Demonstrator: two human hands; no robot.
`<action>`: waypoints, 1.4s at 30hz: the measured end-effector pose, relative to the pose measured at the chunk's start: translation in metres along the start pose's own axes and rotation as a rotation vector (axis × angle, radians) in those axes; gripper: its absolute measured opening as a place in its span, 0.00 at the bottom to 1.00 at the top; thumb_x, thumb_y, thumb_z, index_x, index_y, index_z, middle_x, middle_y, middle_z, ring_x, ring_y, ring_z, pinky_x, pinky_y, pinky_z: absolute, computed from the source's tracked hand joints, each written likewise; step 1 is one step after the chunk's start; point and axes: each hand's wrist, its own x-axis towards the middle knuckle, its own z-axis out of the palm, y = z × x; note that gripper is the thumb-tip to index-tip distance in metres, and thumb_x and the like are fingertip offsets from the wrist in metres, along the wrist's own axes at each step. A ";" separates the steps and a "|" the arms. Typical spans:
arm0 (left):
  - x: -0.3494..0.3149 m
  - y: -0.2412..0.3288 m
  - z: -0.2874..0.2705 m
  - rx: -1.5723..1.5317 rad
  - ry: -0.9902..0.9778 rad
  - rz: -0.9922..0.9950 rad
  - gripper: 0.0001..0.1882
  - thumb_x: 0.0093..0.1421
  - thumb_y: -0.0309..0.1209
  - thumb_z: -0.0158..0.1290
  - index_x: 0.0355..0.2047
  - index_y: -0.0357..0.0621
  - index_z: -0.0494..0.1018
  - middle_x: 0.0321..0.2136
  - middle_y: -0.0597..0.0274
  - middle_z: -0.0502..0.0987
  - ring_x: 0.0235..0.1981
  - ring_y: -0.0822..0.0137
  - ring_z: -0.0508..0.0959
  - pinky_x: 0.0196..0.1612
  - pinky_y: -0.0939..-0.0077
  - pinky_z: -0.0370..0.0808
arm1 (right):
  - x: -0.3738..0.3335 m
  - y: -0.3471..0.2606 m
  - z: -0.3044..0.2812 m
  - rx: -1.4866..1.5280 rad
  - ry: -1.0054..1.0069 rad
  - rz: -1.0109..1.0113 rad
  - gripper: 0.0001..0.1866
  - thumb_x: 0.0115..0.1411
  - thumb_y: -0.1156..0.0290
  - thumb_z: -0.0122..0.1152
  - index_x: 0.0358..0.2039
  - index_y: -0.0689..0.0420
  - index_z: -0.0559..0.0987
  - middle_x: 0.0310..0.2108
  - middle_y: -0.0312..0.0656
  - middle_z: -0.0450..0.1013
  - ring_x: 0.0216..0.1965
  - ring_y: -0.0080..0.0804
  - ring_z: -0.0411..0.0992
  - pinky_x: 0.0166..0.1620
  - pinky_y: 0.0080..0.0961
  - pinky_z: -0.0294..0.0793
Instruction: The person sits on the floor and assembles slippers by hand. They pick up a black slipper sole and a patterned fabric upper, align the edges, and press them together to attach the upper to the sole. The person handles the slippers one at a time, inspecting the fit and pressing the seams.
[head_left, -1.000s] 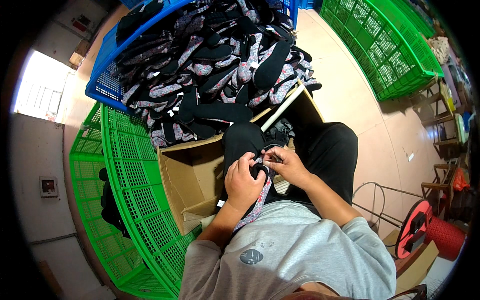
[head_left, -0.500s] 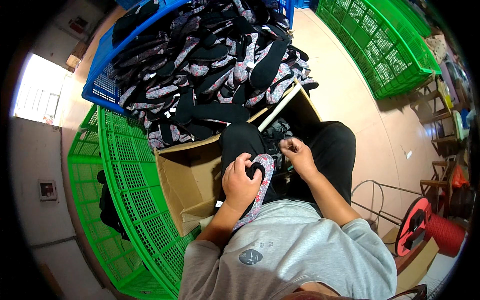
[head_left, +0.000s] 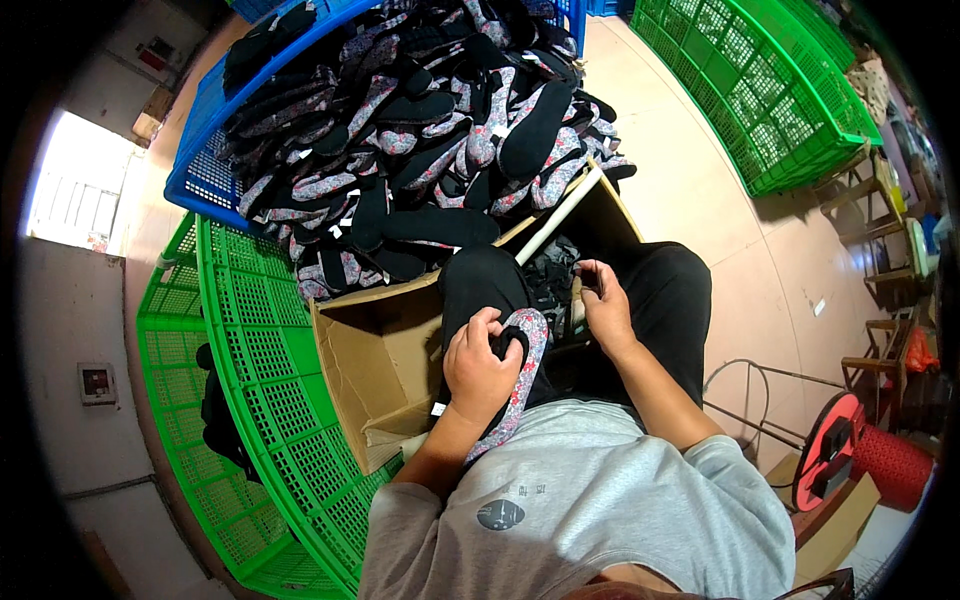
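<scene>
On my left thigh rests a slipper (head_left: 530,370) with a pink-and-grey floral edge and a black inside. My left hand (head_left: 478,365) is closed on it, the fingers curled over its opening. Above a heap of black strips or scraps (head_left: 552,282) between my knees, my right hand (head_left: 605,305) is held with bent fingers, close to my right thigh. Its fingertips are drawn together, and what is in them, if anything, is too small and dark to make out.
A large pile of similar slippers (head_left: 440,140) fills the blue crate (head_left: 205,150) ahead. Below it sits an open cardboard box (head_left: 385,350) with a pale rod (head_left: 560,215) across it. Green crates stand at left (head_left: 265,370) and far right (head_left: 750,100). A red spool (head_left: 885,465) lies at lower right.
My right hand has shifted slightly down and to the right, its fingers now pointing more upward. My left hand and the slipper have stayed in place.
</scene>
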 end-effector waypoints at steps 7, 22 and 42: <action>0.000 0.002 -0.002 -0.003 -0.018 -0.007 0.22 0.47 0.24 0.62 0.45 0.42 0.72 0.30 0.58 0.78 0.34 0.56 0.79 0.39 0.63 0.75 | -0.021 -0.015 0.016 0.271 -0.371 0.119 0.24 0.61 0.73 0.65 0.57 0.59 0.71 0.47 0.40 0.74 0.47 0.24 0.73 0.52 0.22 0.72; 0.007 0.010 -0.012 0.058 -0.137 0.043 0.27 0.43 0.26 0.61 0.47 0.45 0.70 0.37 0.58 0.75 0.41 0.52 0.75 0.46 0.60 0.73 | -0.044 -0.075 0.016 -0.179 -0.471 -0.168 0.37 0.56 0.55 0.69 0.61 0.59 0.68 0.50 0.56 0.73 0.52 0.47 0.73 0.55 0.35 0.71; 0.039 0.049 -0.022 -0.120 -0.098 0.033 0.15 0.50 0.20 0.57 0.39 0.40 0.67 0.35 0.47 0.75 0.36 0.44 0.77 0.38 0.54 0.73 | -0.019 -0.103 0.032 -0.286 -0.200 -0.290 0.37 0.44 0.90 0.55 0.59 0.59 0.70 0.53 0.53 0.72 0.56 0.47 0.71 0.59 0.31 0.68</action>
